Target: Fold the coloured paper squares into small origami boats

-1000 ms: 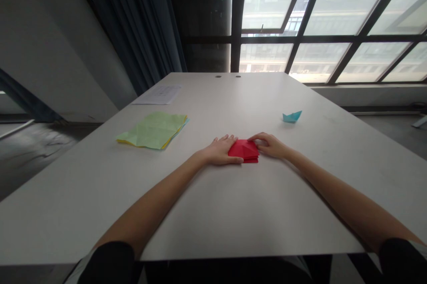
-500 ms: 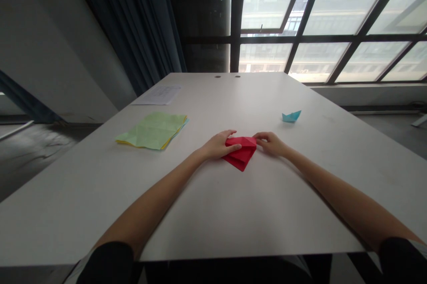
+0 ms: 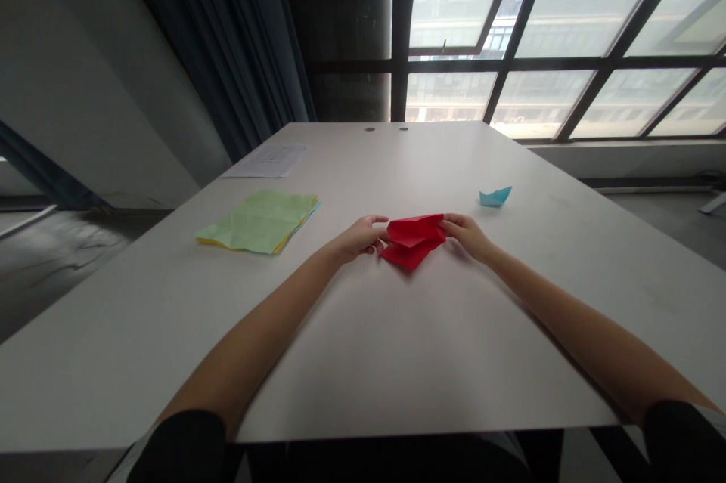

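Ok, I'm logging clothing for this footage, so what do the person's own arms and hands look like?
The left hand and right hand are ungloved, and the forearms are bare, with no watch or bracelet visible. Black sleeves end near the elbows, each with a paler grey panel on its outer side. I can't make out any markings.

This looks like an office or meeting room: a long white tabletop [image 3: 431,362] across the lower frame, two round inserts [image 3: 370,129] at its far end, a printed sheet [image 3: 269,162] left of centre, big dark-framed windows [image 3: 559,18] upper right, blue curtain [image 3: 238,37] upper left.
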Motion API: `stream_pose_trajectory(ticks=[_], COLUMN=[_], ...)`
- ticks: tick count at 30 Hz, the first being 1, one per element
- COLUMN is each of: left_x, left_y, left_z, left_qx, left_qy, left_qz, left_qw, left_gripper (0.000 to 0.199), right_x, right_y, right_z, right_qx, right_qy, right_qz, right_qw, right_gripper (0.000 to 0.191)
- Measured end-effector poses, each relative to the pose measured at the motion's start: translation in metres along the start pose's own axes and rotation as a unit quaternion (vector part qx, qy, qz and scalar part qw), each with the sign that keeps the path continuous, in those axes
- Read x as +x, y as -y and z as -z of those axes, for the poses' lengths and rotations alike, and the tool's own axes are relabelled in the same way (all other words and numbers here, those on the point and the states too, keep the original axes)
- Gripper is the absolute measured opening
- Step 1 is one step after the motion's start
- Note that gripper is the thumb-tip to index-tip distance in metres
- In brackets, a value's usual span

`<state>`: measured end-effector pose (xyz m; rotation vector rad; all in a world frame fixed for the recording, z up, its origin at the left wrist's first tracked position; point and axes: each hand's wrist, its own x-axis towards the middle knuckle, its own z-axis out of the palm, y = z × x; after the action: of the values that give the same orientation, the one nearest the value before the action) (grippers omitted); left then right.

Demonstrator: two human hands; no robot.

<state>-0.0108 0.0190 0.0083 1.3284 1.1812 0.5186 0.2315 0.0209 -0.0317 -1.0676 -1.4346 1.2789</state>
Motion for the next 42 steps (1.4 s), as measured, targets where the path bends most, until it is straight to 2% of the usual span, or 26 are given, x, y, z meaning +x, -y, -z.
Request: stream_pose_trajectory(ticks=[6,9,11,14,16,19,21,26,28,31,34,36,39,42], left_x=[-0.006,-0.012,-0.015,-0.016,-0.014,-0.009,-0.006,-0.003,-0.001,0.005,0.015,0.023,0.034,0.037], left_y=[-0.015,-0.022,-0.023,-0.019,-0.014,-0.006,-0.002,0.004,0.005,0.010,0.018,0.025,0.035,0.040], left_z=[0.006,0.014,0.021,0.030,0.033,0.034,0.033,0.034,0.036,0.039,0.044,0.050,0.058,0.062], left_qx=[-0.070,-0.089,-0.061,0.037,0.122,0.224,0.249,0.218,0.200,0.177,0.160,0.147,0.149,0.128], left_qy=[-0.031,-0.004,0.040,0.090,0.095,0.070,0.062,0.102,0.076,0.005,-0.058,-0.094,-0.138,-0.119], left_qz=[-0.001,-0.012,-0.013,-0.006,-0.006,-0.004,-0.004,-0.012,-0.025,-0.057,-0.098,-0.126,-0.169,-0.174], left_qw=[0.997,0.996,0.997,0.995,0.988,0.972,0.967,0.971,0.976,0.982,0.981,0.977,0.965,0.969], left_gripper=[0.057,0.054,0.052,0.047,0.045,0.045,0.046,0.060,0.059,0.051,0.042,0.036,0.033,0.033], right_x=[0.000,-0.003,-0.006,-0.008,-0.007,-0.005,-0.003,-0.001,-0.002,-0.002,0.000,0.003,0.008,0.011], right_y=[0.002,0.008,0.012,0.014,0.014,0.010,0.006,0.003,0.006,0.008,0.003,-0.004,-0.014,-0.019], right_z=[-0.002,-0.005,-0.006,-0.005,-0.003,0.001,0.004,0.010,0.012,0.016,0.023,0.030,0.040,0.047], right_qx=[0.092,0.097,0.084,0.030,-0.036,-0.136,-0.169,-0.186,-0.189,-0.184,-0.190,-0.200,-0.284,-0.366], right_qy=[-0.036,-0.043,-0.034,-0.013,-0.001,0.018,0.032,0.035,0.034,0.053,0.065,0.064,0.036,-0.001], right_qz=[-0.045,-0.073,-0.087,-0.083,-0.072,-0.047,-0.037,-0.034,-0.039,-0.045,-0.028,-0.020,0.018,0.053], right_qw=[0.994,0.992,0.992,0.996,0.997,0.989,0.984,0.981,0.981,0.980,0.979,0.977,0.958,0.929], right_gripper=[0.018,0.016,0.017,0.020,0.024,0.028,0.030,0.036,0.039,0.046,0.071,0.081,0.071,0.051])
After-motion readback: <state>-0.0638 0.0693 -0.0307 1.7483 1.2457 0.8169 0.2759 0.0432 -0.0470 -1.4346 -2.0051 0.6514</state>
